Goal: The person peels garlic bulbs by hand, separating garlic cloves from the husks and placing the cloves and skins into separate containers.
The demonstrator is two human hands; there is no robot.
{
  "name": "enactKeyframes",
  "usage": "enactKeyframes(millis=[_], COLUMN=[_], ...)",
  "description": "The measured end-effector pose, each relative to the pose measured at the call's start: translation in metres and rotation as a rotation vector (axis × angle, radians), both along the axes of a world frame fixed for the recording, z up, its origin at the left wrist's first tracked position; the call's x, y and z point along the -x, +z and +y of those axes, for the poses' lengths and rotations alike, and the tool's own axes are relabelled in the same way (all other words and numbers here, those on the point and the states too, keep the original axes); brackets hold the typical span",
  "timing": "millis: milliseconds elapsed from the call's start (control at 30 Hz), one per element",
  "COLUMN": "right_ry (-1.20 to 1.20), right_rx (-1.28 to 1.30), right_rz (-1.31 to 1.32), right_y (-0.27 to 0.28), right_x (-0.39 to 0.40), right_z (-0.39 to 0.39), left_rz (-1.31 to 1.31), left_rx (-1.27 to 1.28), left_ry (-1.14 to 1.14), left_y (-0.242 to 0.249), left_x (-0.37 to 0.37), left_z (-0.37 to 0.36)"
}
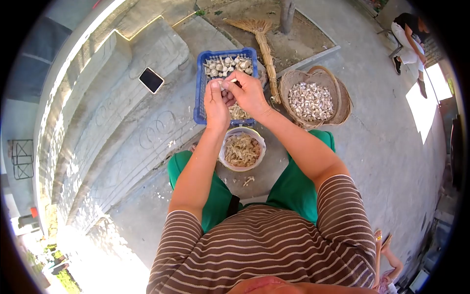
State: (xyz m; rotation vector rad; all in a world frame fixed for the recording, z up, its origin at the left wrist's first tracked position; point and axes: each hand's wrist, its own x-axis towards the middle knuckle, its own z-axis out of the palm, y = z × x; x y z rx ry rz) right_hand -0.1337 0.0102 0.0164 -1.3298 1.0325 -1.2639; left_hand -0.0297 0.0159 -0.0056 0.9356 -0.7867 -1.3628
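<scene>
Over a blue plastic crate [199, 100], my left hand [217, 105] and my right hand [249, 95] meet, fingers pinched together. Between them is a piece of garlic [223, 85], pale and mostly covered by the fingers; whether it is a whole bulb or a part I cannot make out. A thin pale bit sticks up by my right fingertips. Garlic bulbs [227, 65] with short stalks fill the far part of the crate. Loose husks [238, 112] lie in its near part, partly behind my hands. Close below stands a lined bucket [263, 149] holding dry peelings [242, 149].
Right of the crate, a wicker basket [342, 98] with a handle holds many garlic cloves [311, 101]. A straw broom [264, 46] lies between them. A phone [151, 80] rests on the concrete step at left. One person [411, 36] sits at far right, another [389, 269] at lower right.
</scene>
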Motion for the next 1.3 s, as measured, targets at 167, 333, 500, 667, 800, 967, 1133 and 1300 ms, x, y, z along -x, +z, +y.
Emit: enactKeyframes(millis=[167, 333, 500, 667, 800, 967, 1133, 1300], right_ry=[-0.103, -0.187, -0.13, -0.125, -0.222, -0.164, -0.163, 0.163], right_rx=[0.107, 0.445, 0.545, 0.548, 0.26, 0.251, 0.483, 0.121], right_rz=[0.096, 0.254, 0.306, 0.258, 0.21, 0.677, 0.901, -0.036], right_y=[-0.009, -0.006, -0.009, -0.005, 0.0, -0.029, -0.058, -0.037], right_x=[-0.009, -0.011, -0.009, -0.011, -0.001, 0.024, 0.015, 0.007], right_z=[-0.001, 0.0, -0.005, -0.003, -0.009, -0.037, -0.041, -0.038], left_rz=[0.102, 0.216, 0.287, 0.266, 0.316, 0.389, 0.405, 0.4], left_rx=[-0.029, -0.161, -0.203, -0.256, -0.287, -0.279, -0.254, -0.216], left_ry=[-0.005, -0.008, -0.122, -0.17, -0.142, -0.131, -0.163, -0.282], left_y=[-0.002, 0.0, 0.0, 0.001, -0.011, -0.008, -0.008, -0.003], left_x=[-0.004, -0.009, -0.025, -0.025, -0.033, -0.039, -0.043, -0.033], left_z=[-0.002, -0.008, -0.011, -0.01, -0.018, -0.02, -0.017, -0.016])
